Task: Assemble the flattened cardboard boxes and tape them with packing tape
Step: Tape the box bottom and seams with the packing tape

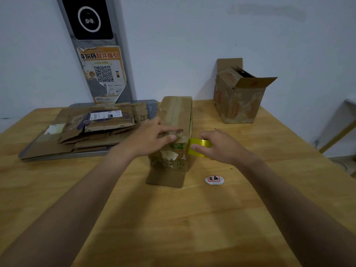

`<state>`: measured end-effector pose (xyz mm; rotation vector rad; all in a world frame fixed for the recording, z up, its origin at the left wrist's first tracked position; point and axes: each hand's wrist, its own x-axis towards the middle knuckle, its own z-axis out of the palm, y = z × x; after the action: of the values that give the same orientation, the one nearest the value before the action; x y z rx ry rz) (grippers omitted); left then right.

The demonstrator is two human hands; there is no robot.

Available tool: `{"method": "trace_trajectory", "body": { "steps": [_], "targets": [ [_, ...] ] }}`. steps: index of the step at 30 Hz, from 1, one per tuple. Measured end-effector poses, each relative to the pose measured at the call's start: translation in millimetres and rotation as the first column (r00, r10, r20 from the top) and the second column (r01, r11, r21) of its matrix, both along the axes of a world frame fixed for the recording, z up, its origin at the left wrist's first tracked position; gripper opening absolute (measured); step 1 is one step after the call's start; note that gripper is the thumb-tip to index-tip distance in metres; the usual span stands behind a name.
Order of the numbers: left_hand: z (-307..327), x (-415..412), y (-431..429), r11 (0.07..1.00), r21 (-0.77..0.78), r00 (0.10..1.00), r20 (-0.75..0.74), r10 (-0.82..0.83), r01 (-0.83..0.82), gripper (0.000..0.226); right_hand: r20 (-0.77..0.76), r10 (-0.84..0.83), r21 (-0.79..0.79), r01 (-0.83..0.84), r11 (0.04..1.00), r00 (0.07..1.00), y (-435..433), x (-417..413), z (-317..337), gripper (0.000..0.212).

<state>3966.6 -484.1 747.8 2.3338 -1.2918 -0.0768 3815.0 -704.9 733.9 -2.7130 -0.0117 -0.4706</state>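
Observation:
A long worn cardboard box [176, 114] lies lengthwise in the middle of the wooden table [173, 218], with tape running along its top seam. My left hand [152, 136] presses on the box's near top corner, fingers stretched out. Just right of the box, my right hand [221, 146] grips a yellowish roll of packing tape [198, 148]. A strip from the roll reaches the box's near right edge. A pile of flattened cardboard boxes [90, 130] lies at the left on a grey tray.
An assembled box [239, 99] with open top flaps stands at the back right by the wall. A small white tag [214, 179] with red and black print lies near the box's front. A grey kiosk panel [96, 49] leans on the wall behind the pile.

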Motion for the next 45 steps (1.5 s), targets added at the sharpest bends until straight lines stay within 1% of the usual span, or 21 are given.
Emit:
{"method": "trace_trajectory", "body": {
  "steps": [3,5,6,7,8,11,13,18,22,26,30,33,35,39,43,45],
  "targets": [
    [-14,-19,-16,0.994,-0.032,0.992,0.069,0.107,-0.105,0.038,-0.061,0.096,0.096,-0.09,0.991,0.994,16,0,1,0.034],
    [-27,-24,-19,0.986,-0.055,0.98,0.114,0.16,-0.155,0.039,-0.11,0.189,0.239,-0.159,0.958,0.976,18,-4,-2,0.024],
    [-32,-25,-19,0.984,-0.073,0.976,0.136,0.172,-0.164,0.04,-0.116,0.224,0.32,-0.177,0.931,0.968,16,-8,-4,0.019],
    [-36,-25,-19,0.982,-0.09,0.972,0.152,0.179,-0.167,0.041,-0.105,0.233,0.367,-0.181,0.913,0.967,13,-13,-6,0.015],
    [-38,-24,-20,0.98,-0.103,0.969,0.165,0.185,-0.169,0.042,-0.078,0.218,0.37,-0.175,0.913,0.973,9,-17,-7,0.014],
    [-42,-22,-23,0.977,-0.119,0.96,0.2,0.197,-0.176,0.043,0.068,0.148,0.267,-0.161,0.95,0.987,1,-28,-4,0.024],
    [-43,-21,-23,0.977,-0.121,0.957,0.212,0.199,-0.176,0.043,0.117,0.135,0.206,-0.157,0.966,0.984,1,-32,-3,0.028],
    [-43,-21,-23,0.974,-0.138,0.956,0.208,0.205,-0.178,0.044,0.097,0.065,0.165,-0.08,0.983,0.993,10,-30,-4,0.037],
    [-43,-20,-23,0.976,-0.13,0.96,0.196,0.199,-0.176,0.042,0.086,0.022,0.079,-0.029,0.996,0.996,15,-16,-5,0.032],
    [-44,-20,-22,0.974,-0.137,0.963,0.175,0.205,-0.182,0.044,0.094,-0.008,0.019,0.006,1.0,0.996,25,-4,-6,0.04],
    [-43,-21,-25,0.974,-0.125,0.962,0.174,0.21,-0.19,0.041,0.097,-0.043,-0.011,0.044,0.999,0.994,31,-3,-9,0.039],
    [-42,-26,-26,0.976,-0.111,0.962,0.181,0.204,-0.186,0.05,0.104,-0.065,-0.003,0.066,0.998,0.992,33,-6,-12,0.033],
    [-41,-27,-23,0.981,-0.1,0.967,0.174,0.184,-0.169,0.055,0.108,-0.059,0.016,0.058,0.998,0.992,34,-8,-13,0.033],
    [-37,-26,-18,0.99,-0.049,0.978,0.155,0.138,-0.132,0.058,0.057,0.012,0.164,-0.021,0.986,0.998,21,-10,-11,0.03],
    [-36,-28,-19,0.981,-0.096,0.975,0.13,0.18,-0.168,0.05,0.089,0.086,0.223,-0.104,0.969,0.992,10,-9,-15,0.028],
    [-37,-32,-23,0.969,-0.138,0.969,0.11,0.219,-0.203,0.053,0.107,0.099,0.226,-0.121,0.967,0.989,6,-9,-19,0.029]
  ]
}}
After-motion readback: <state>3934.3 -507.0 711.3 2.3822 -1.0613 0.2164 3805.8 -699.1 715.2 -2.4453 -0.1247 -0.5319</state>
